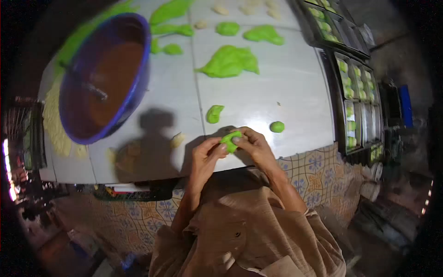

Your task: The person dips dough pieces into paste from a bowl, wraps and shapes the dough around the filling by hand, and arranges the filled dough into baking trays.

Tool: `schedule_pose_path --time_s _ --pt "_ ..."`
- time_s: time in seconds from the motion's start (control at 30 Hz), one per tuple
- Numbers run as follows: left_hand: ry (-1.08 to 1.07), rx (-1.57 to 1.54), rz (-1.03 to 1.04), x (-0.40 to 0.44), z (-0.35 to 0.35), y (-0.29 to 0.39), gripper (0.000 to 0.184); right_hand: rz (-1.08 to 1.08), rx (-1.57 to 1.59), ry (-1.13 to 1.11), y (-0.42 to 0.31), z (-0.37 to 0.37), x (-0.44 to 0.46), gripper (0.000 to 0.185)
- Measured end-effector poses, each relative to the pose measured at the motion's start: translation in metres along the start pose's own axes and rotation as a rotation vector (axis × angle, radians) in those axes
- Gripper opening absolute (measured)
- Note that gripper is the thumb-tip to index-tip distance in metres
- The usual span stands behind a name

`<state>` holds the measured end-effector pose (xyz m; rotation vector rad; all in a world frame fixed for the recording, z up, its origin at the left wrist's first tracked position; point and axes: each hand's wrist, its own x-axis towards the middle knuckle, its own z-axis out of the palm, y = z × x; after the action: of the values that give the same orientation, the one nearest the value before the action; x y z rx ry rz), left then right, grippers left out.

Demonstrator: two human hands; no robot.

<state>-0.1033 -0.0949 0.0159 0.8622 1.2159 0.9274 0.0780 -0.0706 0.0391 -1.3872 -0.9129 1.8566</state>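
Between my two hands, just above the near edge of the white table point(295, 92), is a piece of bright green dough point(230, 141). My left hand point(208, 152) pinches its left side with thumb and fingers. On the other side, my right hand point(253, 144) grips the dough, its thumb pressed on top. A small loose lump of green dough point(214, 114) lies just beyond my hands. To the right rests a round green dough ball point(277, 127). Farther back sits a large green dough mass point(230, 62).
A blue basin point(144, 69) with brown filling stands at the left, beside pale dough point(57, 124). More green dough point(263, 34) and pale pieces point(249, 7) lie at the back. Metal trays point(344, 99) with green-and-white pieces line the right side. A crate point(138, 191) sits below the near edge.
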Motion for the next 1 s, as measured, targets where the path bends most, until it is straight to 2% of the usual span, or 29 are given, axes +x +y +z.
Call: schedule_pose_path --time_s 0.07,0.1,0.2,0.27,0.3,0.37,0.47,0.5,0.53,0.57,0.6,0.63,0.7,0.73,0.77,0.8,0.87,0.93,1.0 --pt "0.011 -0.014 -0.027 -0.006 0.0 0.009 0.03 -0.11 0.074 0.009 -0.007 0.014 -0.005 0.027" --pt "-0.001 -0.091 -0.023 -0.004 -0.001 0.001 0.033 -0.115 0.061 0.021 -0.015 0.02 -0.008 0.028" --pt "-0.003 -0.054 0.001 -0.012 -0.004 -0.008 0.034 -0.034 0.016 0.024 -0.014 0.017 -0.007 0.027" --pt "0.101 0.244 0.127 -0.017 -0.005 0.002 0.039 -0.065 0.057 0.155 -0.024 0.02 -0.011 0.028" --pt "0.153 0.403 0.171 -0.016 -0.006 0.016 0.041 -0.236 -0.11 0.147 -0.023 0.017 -0.005 0.032" --pt "0.298 0.606 0.326 -0.001 -0.008 0.018 0.044 -0.144 0.294 0.166 -0.028 0.013 -0.004 0.042" --pt "0.419 0.902 0.458 0.036 -0.001 0.038 0.04 -0.145 0.52 0.149 -0.025 0.015 0.011 0.04" --pt "0.445 1.005 0.554 0.048 0.001 0.04 0.035 -0.155 0.51 0.095 -0.018 0.013 0.018 0.037" --pt "0.385 1.011 0.53 0.056 0.0 0.034 0.033 -0.165 0.499 0.042 -0.015 0.012 0.023 0.034" --pt "0.325 1.017 0.505 0.064 -0.001 0.027 0.03 -0.202 0.235 0.109 -0.014 0.012 0.024 0.027" --pt "0.265 1.023 0.48 0.069 0.0 0.027 0.028 -0.185 0.218 0.088 -0.015 0.012 0.024 0.022" --pt "0.267 0.968 0.486 0.069 0.0 0.027 0.02 -0.198 0.293 0.098 -0.012 0.013 0.028 0.021" --pt "0.206 0.891 0.497 0.067 -0.005 0.027 0.019 -0.222 0.407 0.059 -0.015 0.01 0.031 0.019" --pt "0.176 0.855 0.504 0.064 -0.005 0.033 0.018 -0.324 0.137 0.207 -0.002 0.008 0.041 0.017" --pt "0.156 0.782 0.456 0.056 -0.005 0.039 0.018 -0.334 -0.057 0.221 0.006 0.0 0.048 0.017" --pt "0.138 0.77 0.455 0.049 -0.001 0.05 0.019 -0.422 -0.235 0.228 0.004 0.004 0.048 0.013" --pt "0.101 0.749 0.454 0.04 0.005 0.066 0.02 -0.604 -0.59 0.294 0.0 0.01 0.048 0.018" --pt "0.049 0.804 0.564 0.044 0.007 0.073 0.027 -0.129 0.252 0.127 -0.019 0.024 0.038 0.016" --pt "0.11 0.819 0.543 0.041 0.01 0.075 0.052 -0.113 -0.031 -0.014 -0.014 0.011 0.047 0.017"
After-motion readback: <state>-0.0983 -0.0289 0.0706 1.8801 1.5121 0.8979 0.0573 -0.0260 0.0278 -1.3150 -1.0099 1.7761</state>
